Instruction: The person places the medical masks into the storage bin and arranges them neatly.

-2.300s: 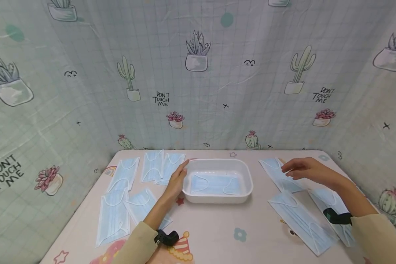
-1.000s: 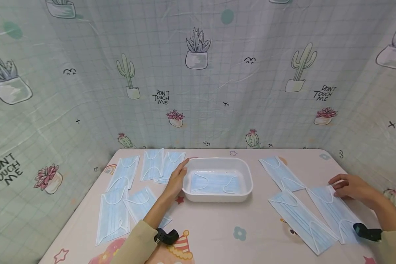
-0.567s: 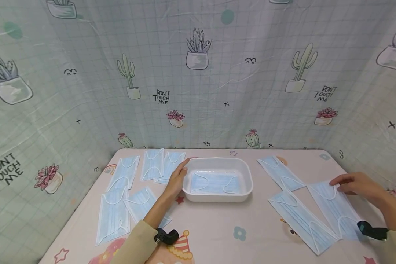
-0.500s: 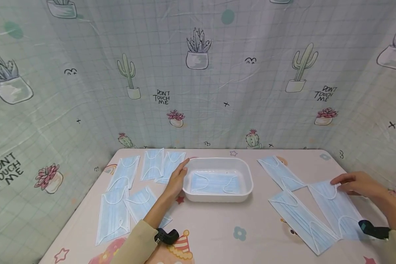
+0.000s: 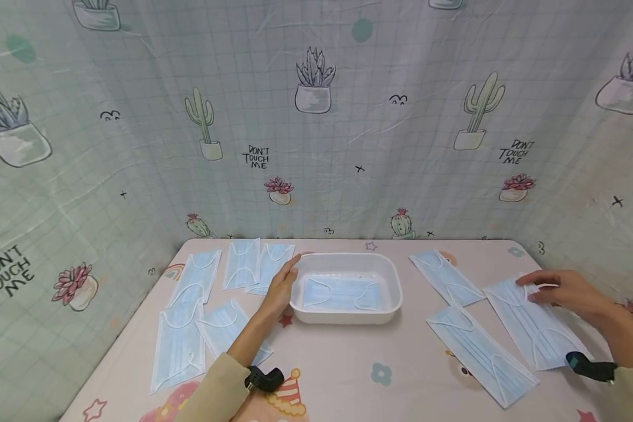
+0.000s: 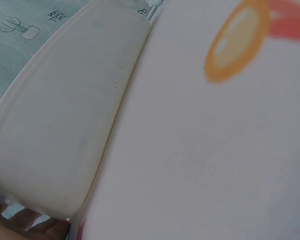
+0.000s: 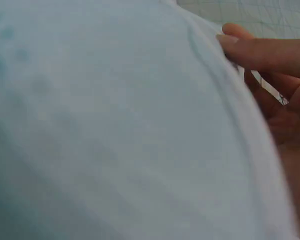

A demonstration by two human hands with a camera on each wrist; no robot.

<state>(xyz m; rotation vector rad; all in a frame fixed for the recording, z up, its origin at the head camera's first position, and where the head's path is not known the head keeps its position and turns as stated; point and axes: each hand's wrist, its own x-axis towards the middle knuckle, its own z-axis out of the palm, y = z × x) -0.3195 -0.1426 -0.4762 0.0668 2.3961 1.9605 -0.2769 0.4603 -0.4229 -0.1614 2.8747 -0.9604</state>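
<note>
A white plastic tub [image 5: 346,317] stands in the middle of the table with one blue face mask [image 5: 341,293] lying flat inside. At its left end my left hand [image 5: 279,291] holds the rim; in the left wrist view a few curled fingers [image 6: 27,224] show at the tub's edge. On the right side, my right hand [image 5: 567,291] pinches a blue face mask [image 5: 533,322] by its far edge, between thumb and fingers. The mask is partly raised off the table, and it fills most of the right wrist view, blurred.
Two more masks lie to the right of the tub, a far one [image 5: 448,278] and a near one [image 5: 482,356]. Several masks [image 5: 179,343] are spread on the left side. A patterned cloth wall [image 5: 316,146] rises behind the table [image 5: 337,375].
My right hand has gone from above the far right mask to the rightmost mask, taken its edge and drawn it slightly up and left. The left hand has stayed at the tub.
</note>
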